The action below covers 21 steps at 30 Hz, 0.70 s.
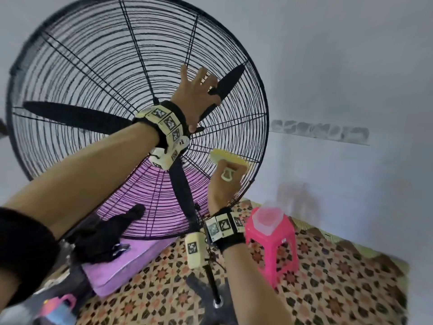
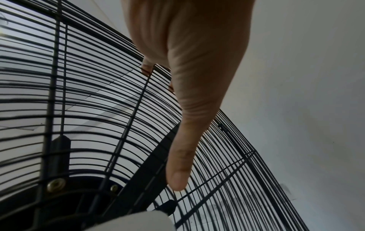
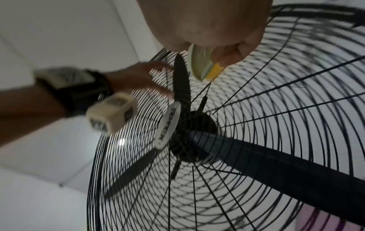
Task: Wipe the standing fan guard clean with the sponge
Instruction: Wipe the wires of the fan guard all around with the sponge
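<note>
Fingers [image 1: 185,73] of my left hand [image 1: 195,95] spread wide and lie against the black round wire fan guard [image 1: 77,66], above its hub, with the thumb stretched straight. My right hand [image 1: 226,181] grips the yellow rectangular sponge [image 1: 228,158], fingers curled round it, and holds it against the guard's lower right wires. A pink plastic stool [image 1: 273,240] stands on the patterned floor just beside the fan.

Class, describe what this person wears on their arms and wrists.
Both forearms are bare. Each wrist carries a black strap ringed with cream blocks bearing black-and-white square codes, plus a cream camera box. The right hand has a cream finger loop. A black sleeve covers the left upper arm.
</note>
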Each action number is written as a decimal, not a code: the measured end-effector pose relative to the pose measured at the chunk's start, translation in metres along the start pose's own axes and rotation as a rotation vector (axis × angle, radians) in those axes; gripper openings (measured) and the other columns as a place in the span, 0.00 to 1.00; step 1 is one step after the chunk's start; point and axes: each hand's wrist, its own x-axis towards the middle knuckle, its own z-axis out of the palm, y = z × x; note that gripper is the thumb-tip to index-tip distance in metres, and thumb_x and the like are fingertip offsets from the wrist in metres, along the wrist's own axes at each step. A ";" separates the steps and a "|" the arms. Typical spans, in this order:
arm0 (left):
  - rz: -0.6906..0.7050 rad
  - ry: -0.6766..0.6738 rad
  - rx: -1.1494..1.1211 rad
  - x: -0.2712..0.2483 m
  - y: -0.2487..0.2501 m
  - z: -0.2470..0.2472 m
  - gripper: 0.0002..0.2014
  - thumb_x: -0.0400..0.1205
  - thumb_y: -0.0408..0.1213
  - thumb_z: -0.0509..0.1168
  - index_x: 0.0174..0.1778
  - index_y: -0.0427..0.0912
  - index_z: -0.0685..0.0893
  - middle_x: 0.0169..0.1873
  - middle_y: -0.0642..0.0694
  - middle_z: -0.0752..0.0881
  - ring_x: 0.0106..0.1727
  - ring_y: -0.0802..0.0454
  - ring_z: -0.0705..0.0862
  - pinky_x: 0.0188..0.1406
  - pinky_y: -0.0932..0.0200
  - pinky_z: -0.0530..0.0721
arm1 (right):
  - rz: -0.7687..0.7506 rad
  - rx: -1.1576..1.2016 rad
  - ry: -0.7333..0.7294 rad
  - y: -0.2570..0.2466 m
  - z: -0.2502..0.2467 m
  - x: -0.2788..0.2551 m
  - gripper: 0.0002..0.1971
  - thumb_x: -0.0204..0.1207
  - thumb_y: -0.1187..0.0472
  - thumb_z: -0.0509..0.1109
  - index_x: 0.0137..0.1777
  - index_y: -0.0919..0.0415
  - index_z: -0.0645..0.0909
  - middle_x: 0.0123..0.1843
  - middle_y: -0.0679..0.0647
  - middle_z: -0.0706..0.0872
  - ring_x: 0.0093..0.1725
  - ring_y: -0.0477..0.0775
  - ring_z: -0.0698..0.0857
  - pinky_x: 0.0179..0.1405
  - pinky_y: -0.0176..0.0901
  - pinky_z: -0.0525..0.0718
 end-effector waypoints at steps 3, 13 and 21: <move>-0.003 0.005 0.000 0.003 0.002 -0.001 0.55 0.59 0.63 0.86 0.82 0.66 0.69 0.85 0.42 0.59 0.87 0.32 0.53 0.79 0.16 0.59 | -0.099 0.026 -0.310 -0.009 0.014 -0.021 0.07 0.82 0.66 0.71 0.51 0.63 0.74 0.41 0.47 0.86 0.33 0.37 0.84 0.27 0.32 0.81; 0.004 0.021 -0.041 -0.001 -0.004 0.007 0.54 0.59 0.61 0.87 0.82 0.65 0.70 0.83 0.42 0.61 0.87 0.33 0.54 0.80 0.15 0.57 | -0.062 -0.011 0.012 0.003 0.009 -0.003 0.08 0.85 0.61 0.69 0.51 0.56 0.70 0.40 0.51 0.86 0.33 0.53 0.88 0.27 0.52 0.89; 0.001 0.033 -0.057 -0.004 -0.006 0.008 0.53 0.60 0.61 0.86 0.82 0.64 0.70 0.84 0.41 0.61 0.87 0.33 0.53 0.80 0.16 0.55 | -0.074 0.078 -0.435 -0.007 0.009 -0.019 0.04 0.87 0.57 0.69 0.53 0.52 0.85 0.44 0.34 0.89 0.43 0.45 0.91 0.31 0.48 0.92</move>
